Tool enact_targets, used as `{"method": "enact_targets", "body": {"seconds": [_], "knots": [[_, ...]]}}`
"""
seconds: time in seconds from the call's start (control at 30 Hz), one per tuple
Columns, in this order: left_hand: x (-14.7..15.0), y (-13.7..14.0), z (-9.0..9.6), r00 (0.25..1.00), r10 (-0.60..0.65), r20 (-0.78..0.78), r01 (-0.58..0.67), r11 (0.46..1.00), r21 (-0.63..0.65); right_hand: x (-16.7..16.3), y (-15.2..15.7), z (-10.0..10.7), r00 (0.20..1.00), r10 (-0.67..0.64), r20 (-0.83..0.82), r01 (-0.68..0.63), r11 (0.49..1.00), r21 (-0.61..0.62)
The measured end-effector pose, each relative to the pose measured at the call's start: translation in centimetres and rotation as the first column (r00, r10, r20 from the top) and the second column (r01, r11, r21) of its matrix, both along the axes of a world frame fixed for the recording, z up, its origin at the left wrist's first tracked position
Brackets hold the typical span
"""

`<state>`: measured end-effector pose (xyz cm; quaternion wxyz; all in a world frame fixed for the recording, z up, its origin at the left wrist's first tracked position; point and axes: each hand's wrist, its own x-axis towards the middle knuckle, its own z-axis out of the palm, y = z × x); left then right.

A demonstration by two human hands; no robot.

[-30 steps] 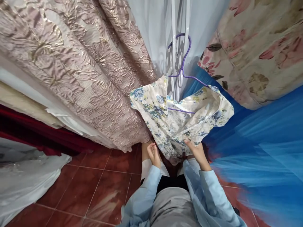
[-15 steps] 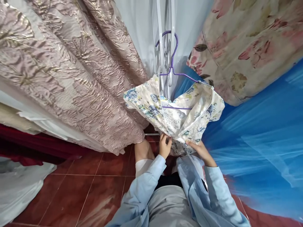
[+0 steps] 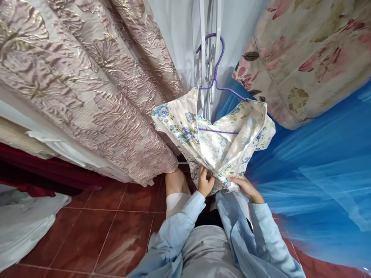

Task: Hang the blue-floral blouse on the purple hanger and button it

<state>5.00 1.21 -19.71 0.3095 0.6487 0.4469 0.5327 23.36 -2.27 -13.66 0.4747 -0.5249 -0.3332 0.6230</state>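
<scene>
Fingers [image 3: 203, 173] gripping creased floral garment [image 3: 187, 122] on thin, curved purple hanger [image 3: 216, 71].

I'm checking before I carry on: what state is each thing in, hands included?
Blue-flowered top: neckline open, front panels crossed.
Purple hanger: inside the top, hook upward.
Left hand: fingers against the top's lower front, grip unclear.
Right hand: holding the top's lower edge, thumb in front.
Pink brocade cloth: hanging in folds.
Large-flowered cloth: hanging.
Blue tulle: draped, spread wide.
Dark red cloth: hanging, partly hidden.
</scene>
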Motion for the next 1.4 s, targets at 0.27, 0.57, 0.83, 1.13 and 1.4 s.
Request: {"method": "enact_targets", "body": {"seconds": [0.27, 0.57, 0.83, 1.13, 1.4], "knots": [[-0.2, -1.2, 1.5, 0.996, 0.075, 0.038, -0.073, 0.996, -0.040, -0.1, -0.1, 0.1, 1.000, 0.011, -0.025, -0.011, 1.000, -0.014], [-2.8, -2.2, 1.9, 0.996, 0.047, 0.070, -0.023, 0.950, -0.312, -1.2, -0.6, -0.3, 0.504, -0.744, 0.438, 0.507, 0.666, 0.547], [-3.3, -4.7, 2.7, 0.999, -0.039, 0.025, 0.045, 0.943, -0.329, -8.6, -2.1, -1.3, 0.939, 0.005, 0.343, -0.083, 0.973, 0.215], [-4.7, -4.0, 2.5, 0.988, -0.117, -0.105, 0.099, 0.982, -0.160, -8.8, -1.6, -0.7, 0.949, -0.082, 0.304, 0.022, 0.980, 0.195], [-4.0, -3.0, 1.6, 0.989, -0.080, -0.126, 0.064, 0.990, -0.126, -10.6, -1.6, 0.4, 0.978, -0.049, 0.201, 0.020, 0.990, 0.143]]}}
